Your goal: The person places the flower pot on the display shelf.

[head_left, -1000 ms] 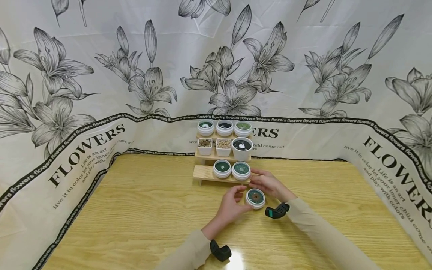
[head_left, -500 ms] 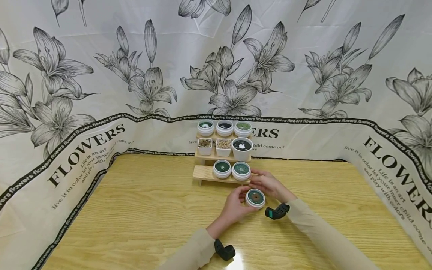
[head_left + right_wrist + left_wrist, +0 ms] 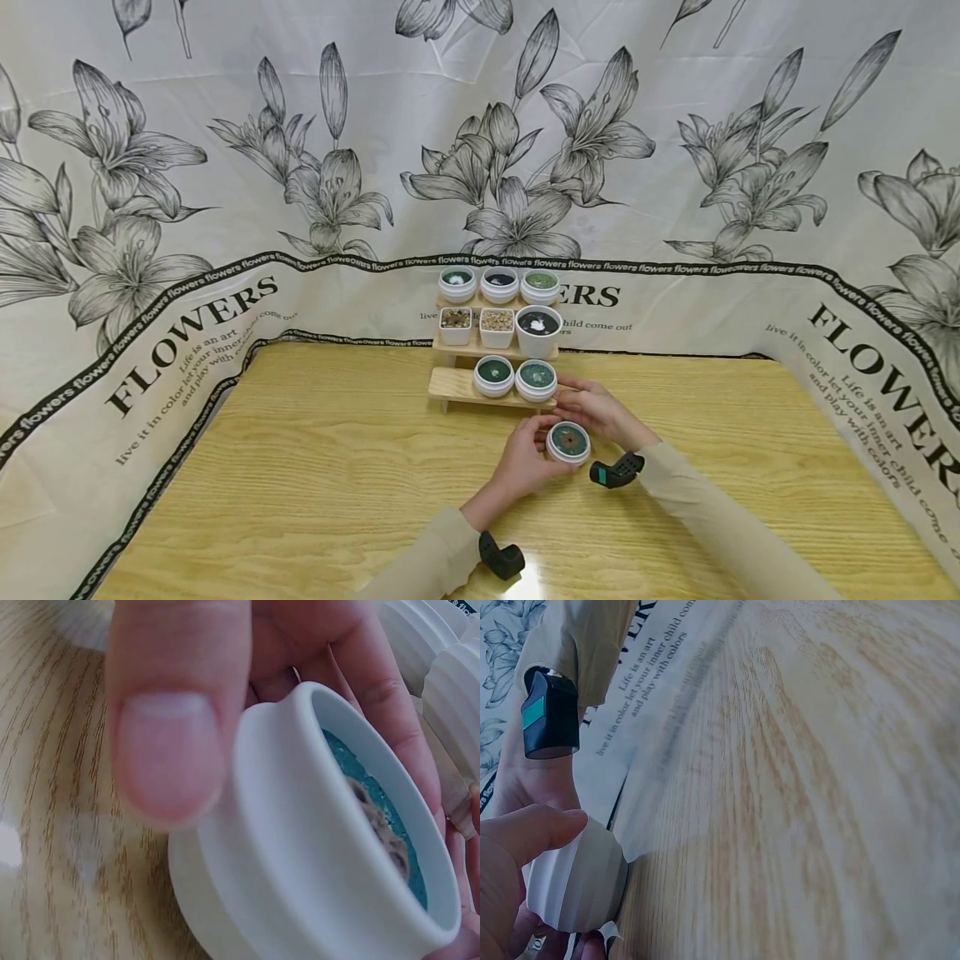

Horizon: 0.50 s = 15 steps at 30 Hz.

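Note:
My left hand (image 3: 522, 458) grips a small round white pot (image 3: 568, 442) with thumb and fingers, close over the table in front of the stand. The pot has a teal filling with a brown patch in its middle. In the right wrist view the thumb lies across the pot's outer wall (image 3: 300, 847), fingers behind it. Ribs run down its side in the left wrist view. My right hand (image 3: 596, 410) is at the right end of the stand's lowest shelf (image 3: 453, 383), fingertips right at the shelf end beside a green-filled white pot (image 3: 536, 378).
The wooden stand has three steps. Another green-filled pot (image 3: 493, 376) sits on the lowest. Two square pots with pebbles (image 3: 497, 327) and a taller dark-filled pot (image 3: 537, 332) stand on the middle step. Three round pots line the top. A flower-printed cloth (image 3: 337, 208) hangs behind the table (image 3: 300, 467).
My left hand has closed in from the left and taken hold of the pot, its thumb now further along the front. The right hand and the stand have stayed in place.

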Each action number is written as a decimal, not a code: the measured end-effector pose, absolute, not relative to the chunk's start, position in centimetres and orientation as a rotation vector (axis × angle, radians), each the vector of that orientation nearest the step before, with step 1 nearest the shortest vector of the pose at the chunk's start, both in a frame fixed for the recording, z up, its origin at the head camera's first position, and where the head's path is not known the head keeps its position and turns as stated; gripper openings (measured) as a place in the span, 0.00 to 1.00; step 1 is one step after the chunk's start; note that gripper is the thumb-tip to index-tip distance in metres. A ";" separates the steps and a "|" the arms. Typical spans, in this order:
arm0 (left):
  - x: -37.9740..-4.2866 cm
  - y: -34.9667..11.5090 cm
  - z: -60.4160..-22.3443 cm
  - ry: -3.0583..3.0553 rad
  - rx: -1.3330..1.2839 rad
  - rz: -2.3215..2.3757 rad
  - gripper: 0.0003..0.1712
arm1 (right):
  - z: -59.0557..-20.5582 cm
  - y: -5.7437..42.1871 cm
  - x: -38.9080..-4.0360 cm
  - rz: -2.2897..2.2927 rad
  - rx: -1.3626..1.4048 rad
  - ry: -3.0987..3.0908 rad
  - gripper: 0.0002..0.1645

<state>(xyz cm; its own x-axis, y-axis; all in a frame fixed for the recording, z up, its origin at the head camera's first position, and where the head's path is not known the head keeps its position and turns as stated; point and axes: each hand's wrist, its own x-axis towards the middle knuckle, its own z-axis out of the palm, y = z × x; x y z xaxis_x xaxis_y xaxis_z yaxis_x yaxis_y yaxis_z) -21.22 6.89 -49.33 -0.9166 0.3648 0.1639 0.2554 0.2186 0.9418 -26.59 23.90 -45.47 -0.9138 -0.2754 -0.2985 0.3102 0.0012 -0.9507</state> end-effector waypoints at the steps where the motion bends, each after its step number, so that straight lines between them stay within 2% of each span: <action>1: -21.2 6.9 -49.4 2.391 0.612 1.799 0.38 | -45.5 23.9 -26.6 -1.970 0.035 1.881 0.36; 15: -21.0 7.4 -49.2 2.483 0.644 1.736 0.38 | -45.4 23.9 -26.7 -2.020 0.075 1.815 0.38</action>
<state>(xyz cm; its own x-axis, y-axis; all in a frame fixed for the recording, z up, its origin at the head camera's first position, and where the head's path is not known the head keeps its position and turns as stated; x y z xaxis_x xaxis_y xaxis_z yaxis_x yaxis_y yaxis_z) -20.98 7.44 -49.20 -0.9126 0.3577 0.1978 0.3086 0.2855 0.9074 -26.73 23.88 -45.42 -0.9096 -0.2715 -0.3144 0.3416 -0.0580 -0.9381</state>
